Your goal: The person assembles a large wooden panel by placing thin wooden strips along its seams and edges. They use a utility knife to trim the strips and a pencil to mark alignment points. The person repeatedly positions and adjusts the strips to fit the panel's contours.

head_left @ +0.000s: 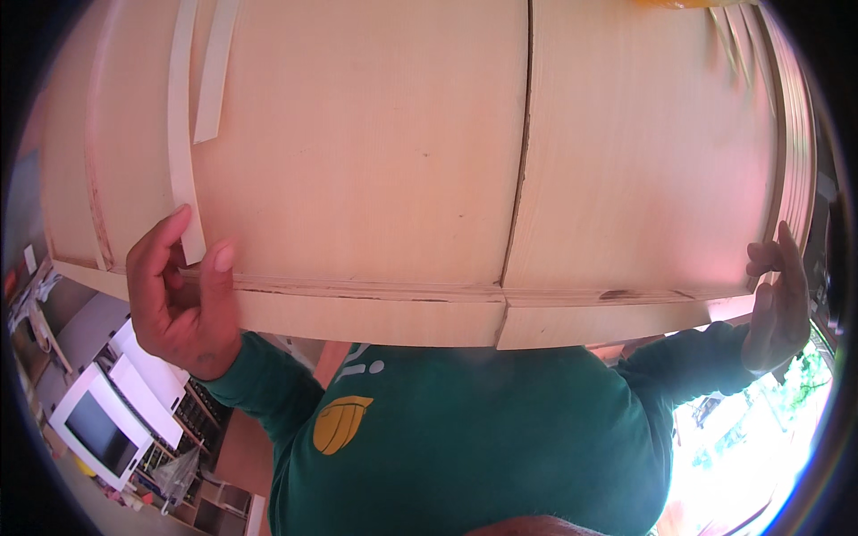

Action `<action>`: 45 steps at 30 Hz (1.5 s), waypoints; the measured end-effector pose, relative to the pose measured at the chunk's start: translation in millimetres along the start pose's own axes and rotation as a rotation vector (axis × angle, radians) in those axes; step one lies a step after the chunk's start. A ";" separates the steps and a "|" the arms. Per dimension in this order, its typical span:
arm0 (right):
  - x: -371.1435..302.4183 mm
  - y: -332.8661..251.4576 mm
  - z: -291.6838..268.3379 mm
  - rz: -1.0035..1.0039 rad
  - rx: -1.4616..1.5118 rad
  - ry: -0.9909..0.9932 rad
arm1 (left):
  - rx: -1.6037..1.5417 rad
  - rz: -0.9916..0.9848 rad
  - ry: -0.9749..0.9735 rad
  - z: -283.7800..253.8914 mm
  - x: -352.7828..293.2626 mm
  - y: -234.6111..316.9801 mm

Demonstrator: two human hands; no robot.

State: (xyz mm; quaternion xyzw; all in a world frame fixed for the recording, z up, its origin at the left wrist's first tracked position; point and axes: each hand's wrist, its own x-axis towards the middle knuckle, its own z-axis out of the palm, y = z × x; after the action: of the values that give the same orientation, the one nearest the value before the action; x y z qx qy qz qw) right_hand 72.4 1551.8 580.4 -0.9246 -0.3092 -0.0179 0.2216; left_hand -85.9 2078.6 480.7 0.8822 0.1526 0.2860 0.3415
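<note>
A large pale wooden surface (357, 161) spreads in front of me, with a thick layered front edge. A narrow light wood strip (181, 116) lies lengthwise at the left. My left hand (183, 304) is at its near end, a finger against one side and the thumb by the other, so the strip sits between them. Beside it lies a second, shorter strip (214, 76). My right hand (778, 299) is at the right front corner with fingers spread, close to the near end of several stacked strips (794, 152); whether it touches them I cannot tell.
A dark seam (520, 170) splits the surface from front to back. Thin slivers (737, 45) and an orange-yellow object (684, 3) lie at the far right. A white-framed screen (100, 420) and shelves (219, 500) stand lower left. Bright light enters lower right.
</note>
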 end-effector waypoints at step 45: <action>-24.0 -94.3 14.2 -0.030 0.175 0.194 | -0.082 0.387 0.235 -33.5 -15.0 38.8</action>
State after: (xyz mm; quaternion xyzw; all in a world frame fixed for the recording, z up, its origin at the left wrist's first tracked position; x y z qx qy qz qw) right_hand -3.1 1611.3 601.1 -0.8911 -0.3003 -0.0837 0.3299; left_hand -115.2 2060.9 521.7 0.8412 0.0074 0.4527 0.2955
